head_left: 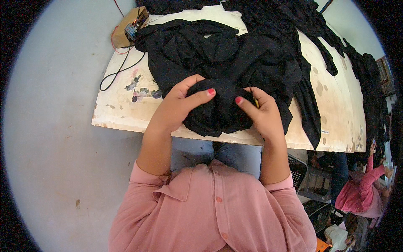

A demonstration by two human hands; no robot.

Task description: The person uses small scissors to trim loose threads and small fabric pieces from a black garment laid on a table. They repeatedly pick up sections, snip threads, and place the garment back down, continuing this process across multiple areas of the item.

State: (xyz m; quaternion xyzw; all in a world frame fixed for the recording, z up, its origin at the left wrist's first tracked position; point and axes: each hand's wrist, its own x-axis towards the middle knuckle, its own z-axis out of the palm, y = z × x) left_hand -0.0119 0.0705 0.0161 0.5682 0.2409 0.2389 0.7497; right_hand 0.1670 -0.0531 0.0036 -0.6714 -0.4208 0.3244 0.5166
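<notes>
A large piece of black cloth point(224, 98) lies bunched over the near edge of the table, and both hands grip its front part. My left hand point(178, 103) pinches a fold, thumb on top and fingers underneath. Opposite it, a short gap away, my right hand point(264, 111) holds the same fold with its thumb over the fabric. A small yellow item point(256, 102) shows by the right fingers; its kind cannot be made out. The fingertips under the cloth are hidden. The rest of the cloth spreads back in loose folds.
More black fabric point(273, 17) covers the back and right of the pale, stained table point(336, 113). At the back left stand a cardboard box point(121, 31) with a small electronic device and a looped black cable point(110, 77). Plastic crates point(315, 185) and a person in pink point(361, 191) are at the right.
</notes>
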